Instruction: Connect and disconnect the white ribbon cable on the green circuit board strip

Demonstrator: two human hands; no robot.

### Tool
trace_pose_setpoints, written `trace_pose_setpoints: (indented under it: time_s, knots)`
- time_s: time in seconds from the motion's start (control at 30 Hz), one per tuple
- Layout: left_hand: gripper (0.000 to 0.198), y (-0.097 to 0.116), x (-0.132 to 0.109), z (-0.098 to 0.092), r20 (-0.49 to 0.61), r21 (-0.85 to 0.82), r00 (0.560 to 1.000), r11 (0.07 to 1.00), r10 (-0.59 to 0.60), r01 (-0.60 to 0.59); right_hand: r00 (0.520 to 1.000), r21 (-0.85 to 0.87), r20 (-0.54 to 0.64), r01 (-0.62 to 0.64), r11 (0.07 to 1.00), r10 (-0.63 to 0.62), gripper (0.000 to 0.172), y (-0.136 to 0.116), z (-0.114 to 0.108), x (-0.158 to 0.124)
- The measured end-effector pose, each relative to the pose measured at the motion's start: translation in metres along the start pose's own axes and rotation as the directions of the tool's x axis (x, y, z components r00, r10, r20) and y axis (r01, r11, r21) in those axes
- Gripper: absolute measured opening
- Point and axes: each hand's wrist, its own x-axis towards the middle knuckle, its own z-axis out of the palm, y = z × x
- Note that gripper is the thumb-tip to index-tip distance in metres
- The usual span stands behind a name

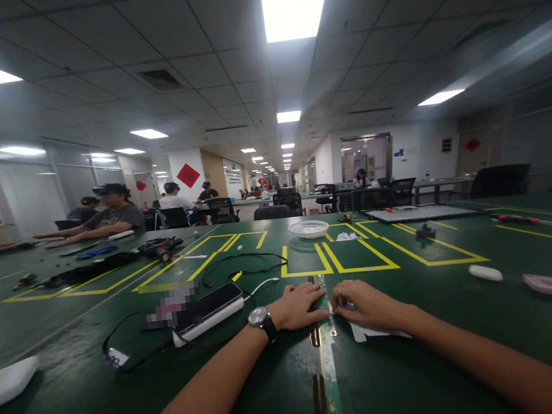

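A white paper sheet [370, 334] is lying flat on the green counter [446, 347], poking out from beneath the right hand [367, 303]. That hand's fingers [340, 296] are curling down over the sheet's far edge, and I cannot tell whether they are pinching it. The left hand [297, 305] is resting just beside it, with its fingers [313, 290] lying flat and close together on the counter. A wristwatch [260, 316] is sitting on the left wrist, and a black-topped white device [208, 308] is lying nearby.

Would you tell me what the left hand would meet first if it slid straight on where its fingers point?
Most likely the right hand; the left hand points sideways straight at it, seemingly only a narrow gap away.
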Motion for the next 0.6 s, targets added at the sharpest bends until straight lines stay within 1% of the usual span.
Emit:
trace_pose_setpoints:
  time_s: [0.2, 0.43, 0.53, 0.6]
  knots:
    - [0.065, 0.001, 0.002, -0.003, 0.03, -0.012, 1.0, 1.0, 0.008, -0.007, 1.0, 0.041, -0.025, -0.013, 0.999, 0.014, 0.014, 0.004, 0.0, 0.0]
    - [0.066, -0.001, 0.003, 0.0, 0.017, -0.016, 1.0, 1.0, 0.02, -0.02, 0.999, 0.034, -0.044, -0.014, 0.999, 0.016, 0.015, 0.007, 0.003, 0.0]
    - [0.066, -0.002, 0.002, 0.001, 0.024, -0.028, 1.0, 1.0, 0.014, -0.013, 1.0, 0.035, -0.012, 0.028, 0.999, -0.027, 0.015, 0.012, -0.001, 0.0]
    - [0.064, -0.002, 0.002, 0.001, 0.022, -0.037, 1.0, 0.999, 0.014, -0.013, 0.998, 0.052, -0.016, 0.061, 0.997, -0.06, 0.017, 0.017, -0.006, 0.001]
